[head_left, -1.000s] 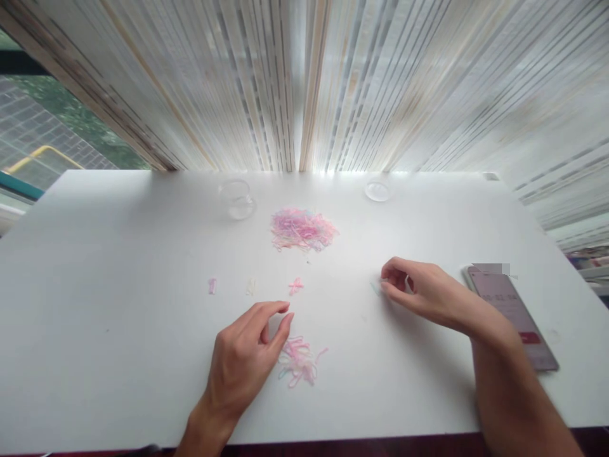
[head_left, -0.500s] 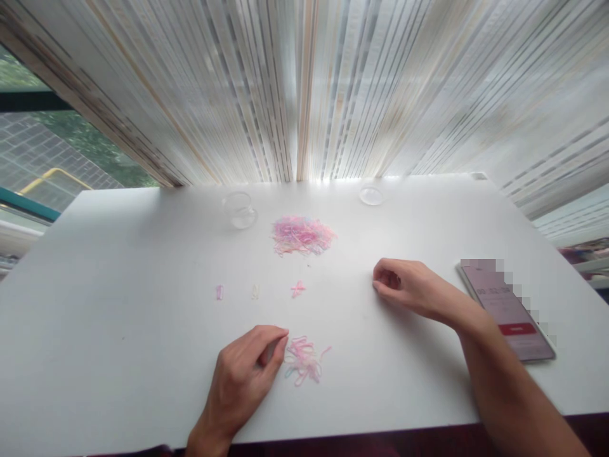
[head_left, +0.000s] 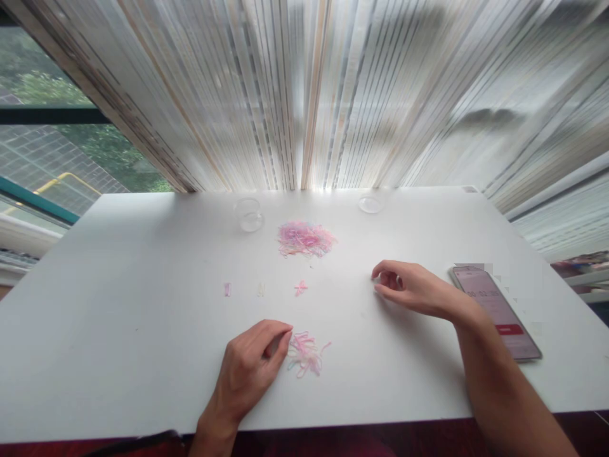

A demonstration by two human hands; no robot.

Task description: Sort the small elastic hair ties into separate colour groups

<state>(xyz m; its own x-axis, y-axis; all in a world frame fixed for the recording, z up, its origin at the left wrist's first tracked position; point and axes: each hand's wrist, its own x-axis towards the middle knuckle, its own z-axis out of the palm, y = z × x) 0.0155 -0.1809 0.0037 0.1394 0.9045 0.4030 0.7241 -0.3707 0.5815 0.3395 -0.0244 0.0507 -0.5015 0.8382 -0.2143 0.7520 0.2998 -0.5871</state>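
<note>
My left hand (head_left: 259, 358) is closed in a pinch at the left edge of a small loose pile of pastel rubber bands (head_left: 307, 355); whatever is between thumb and forefinger is too small to make out. My right hand (head_left: 397, 285) rests on the right side of the table, fingers curled, with a gap between thumb and forefinger and nothing visible in it. In a row lie a purple band (head_left: 227, 290), a pale yellow band (head_left: 261, 290) and a few crossed pink bands (head_left: 301, 289). Behind them is a larger heap of pink and pastel bands (head_left: 305, 239).
A clear round container (head_left: 250, 221) stands at the back left of the white table (head_left: 143, 368), and a clear round lid (head_left: 370, 204) lies at the back right. A phone (head_left: 499, 317) showing a timer lies beside my right forearm. Striped curtains (head_left: 266, 95) hang along the back edge.
My left hand has moved down to the small pile and closed from a loose gap into a pinch. The pale green band near my right fingertips no longer shows. The camera view has shifted slightly.
</note>
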